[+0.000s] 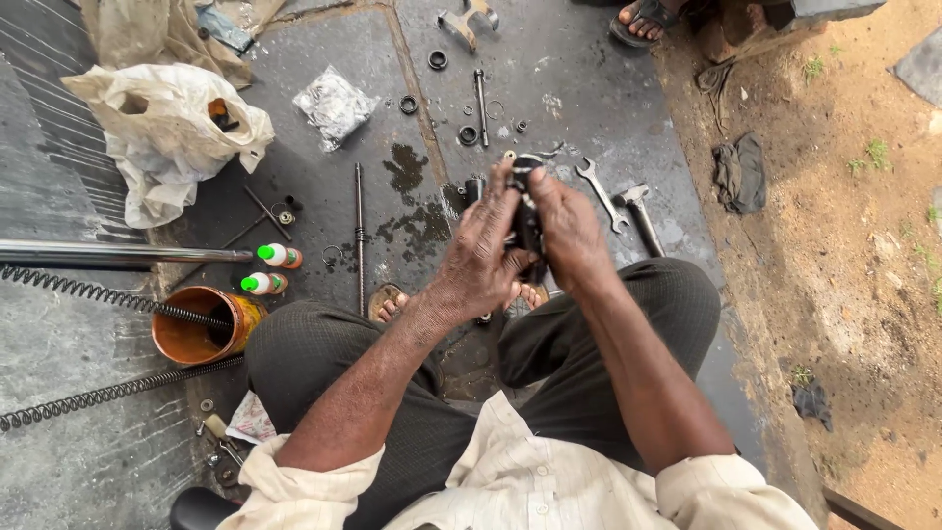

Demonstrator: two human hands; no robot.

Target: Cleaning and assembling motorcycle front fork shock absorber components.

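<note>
- the left hand (481,250) and right hand (569,231) close together around a dark greasy part (528,221) at the middle of the frame, above the knees.
- a wrench (601,193) lies just right of the hands.
- two green-capped bottles (275,257) and an orange can (201,326) holding a coil spring (108,294) sit at the left.

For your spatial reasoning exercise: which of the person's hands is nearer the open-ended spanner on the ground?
Right. The right hand is just left of the spanner; the left hand lies farther away.

Left hand (483,250) and right hand (567,231) clasp black part (527,211) between them; spanner (601,192) near.
</note>
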